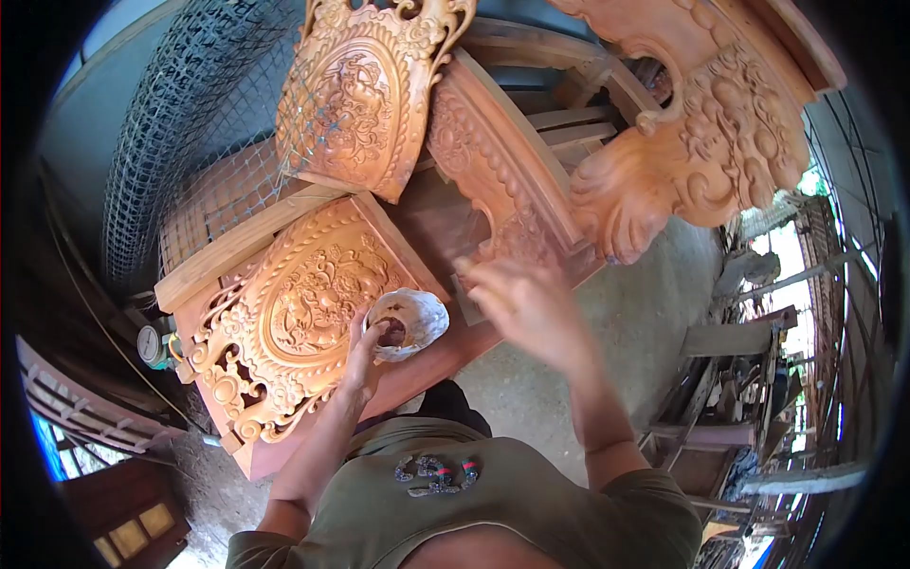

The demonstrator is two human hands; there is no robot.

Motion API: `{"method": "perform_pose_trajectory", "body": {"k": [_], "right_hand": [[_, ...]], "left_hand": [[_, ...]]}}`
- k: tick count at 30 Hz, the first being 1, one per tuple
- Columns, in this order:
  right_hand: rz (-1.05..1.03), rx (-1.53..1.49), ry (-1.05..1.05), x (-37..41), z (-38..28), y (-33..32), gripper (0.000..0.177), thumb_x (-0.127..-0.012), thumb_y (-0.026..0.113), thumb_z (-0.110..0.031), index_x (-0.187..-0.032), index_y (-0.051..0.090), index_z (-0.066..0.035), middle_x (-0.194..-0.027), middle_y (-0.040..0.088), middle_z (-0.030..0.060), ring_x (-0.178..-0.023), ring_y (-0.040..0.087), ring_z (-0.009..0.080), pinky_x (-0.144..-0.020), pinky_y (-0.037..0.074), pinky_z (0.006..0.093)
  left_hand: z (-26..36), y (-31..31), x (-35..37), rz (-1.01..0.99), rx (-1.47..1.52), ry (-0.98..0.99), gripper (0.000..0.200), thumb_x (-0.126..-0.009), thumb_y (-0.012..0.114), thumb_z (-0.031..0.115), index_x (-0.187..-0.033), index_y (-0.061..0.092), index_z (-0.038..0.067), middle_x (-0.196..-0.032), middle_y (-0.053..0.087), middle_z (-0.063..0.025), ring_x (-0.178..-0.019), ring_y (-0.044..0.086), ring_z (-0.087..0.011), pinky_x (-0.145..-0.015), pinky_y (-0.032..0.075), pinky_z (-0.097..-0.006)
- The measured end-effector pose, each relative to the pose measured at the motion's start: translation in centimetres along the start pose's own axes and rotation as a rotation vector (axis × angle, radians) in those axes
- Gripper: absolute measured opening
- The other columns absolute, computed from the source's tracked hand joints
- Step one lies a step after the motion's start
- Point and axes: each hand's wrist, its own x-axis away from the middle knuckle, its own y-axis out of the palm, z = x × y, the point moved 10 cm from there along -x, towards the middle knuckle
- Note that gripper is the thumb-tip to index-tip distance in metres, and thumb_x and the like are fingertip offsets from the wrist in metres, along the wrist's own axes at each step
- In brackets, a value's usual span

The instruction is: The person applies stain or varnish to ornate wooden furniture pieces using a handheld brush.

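My left hand point(360, 353) grips a rough, white-stained bowl point(417, 318) by its rim, the thumb reaching inside. The bowl is tilted so its dark opening with reddish-brown contents shows. My right hand point(521, 308) is blurred by motion, fingers curled, over the near edge of the wood. Something small and pale seems to stick out at its fingertips, too smeared to name. Below my left hand lies a carved wooden panel point(327, 294) with an oval floral relief. Just beyond my right hand is a carved wooden rail point(502, 171) with scrollwork.
Another carved panel point(355, 104) leans at the back, beside a large carved furniture piece point(701, 142). A roll of plastic mesh point(161, 142) stands at the left. A round dial gauge point(150, 346) sits near the table's left edge. Scrap wood point(730, 341) is stacked at the right.
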Motion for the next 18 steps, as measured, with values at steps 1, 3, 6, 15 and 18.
{"method": "perform_pose_trajectory", "body": {"k": [1, 3, 6, 15, 18], "right_hand": [[-0.008, -0.134, 0.0, 0.7, -1.2, 1.0, 0.027, -0.091, 0.063, -0.019, -0.112, 0.07, -0.004, -0.102, 0.07, 0.015, -0.089, 0.068, 0.0363, -0.078, 0.054, 0.0449], [-0.115, -0.214, -0.08, 1.9, -2.3, 5.2, 0.027, -0.091, 0.064, -0.02, -0.113, 0.07, -0.005, -0.099, 0.07, 0.0143, -0.088, 0.068, 0.0363, -0.078, 0.054, 0.0448], [-0.166, -0.162, -0.021, 2.5, -0.5, 11.4, 0.026, -0.091, 0.064, -0.021, -0.111, 0.07, -0.005, -0.1, 0.07, 0.0157, -0.087, 0.069, 0.0366, -0.078, 0.054, 0.0453], [-0.009, -0.311, 0.024, 3.8, 0.6, 7.9, 0.028, -0.091, 0.067, -0.021, -0.114, 0.069, -0.005, -0.103, 0.07, 0.0177, -0.095, 0.068, 0.0354, -0.083, 0.054, 0.0438], [0.447, -0.011, -0.056, 4.9, -2.2, -4.6, 0.027, -0.091, 0.067, -0.011, -0.117, 0.069, -0.004, -0.114, 0.068, 0.0184, -0.102, 0.068, 0.0343, -0.086, 0.055, 0.04]], "left_hand": [[0.0, 0.6, 0.1, -0.009, -0.012, 0.0, 0.072, -0.092, 0.059, 0.028, -0.152, 0.019, 0.028, -0.145, 0.041, -0.0113, -0.13, 0.044, -0.0314, -0.095, 0.043, -0.0637], [-0.1, 1.6, 0.5, -0.03, -0.038, -0.006, 0.072, -0.092, 0.058, 0.027, -0.152, 0.019, 0.028, -0.145, 0.041, -0.0113, -0.129, 0.045, -0.0314, -0.096, 0.043, -0.0632], [-0.2, 2.8, 1.0, -0.093, -0.03, -0.016, 0.072, -0.092, 0.056, 0.024, -0.153, 0.018, 0.029, -0.144, 0.042, -0.011, -0.129, 0.046, -0.0316, -0.096, 0.043, -0.063], [-0.5, 1.0, 2.3, -0.077, -0.019, -0.025, 0.073, -0.091, 0.057, 0.027, -0.153, 0.018, 0.029, -0.142, 0.043, -0.0119, -0.127, 0.048, -0.0313, -0.095, 0.043, -0.0641], [-0.3, -0.9, 2.5, -0.005, -0.017, 0.0, 0.072, -0.092, 0.058, 0.03, -0.152, 0.018, 0.03, -0.139, 0.045, -0.0129, -0.125, 0.049, -0.0314, -0.092, 0.044, -0.064]]}}
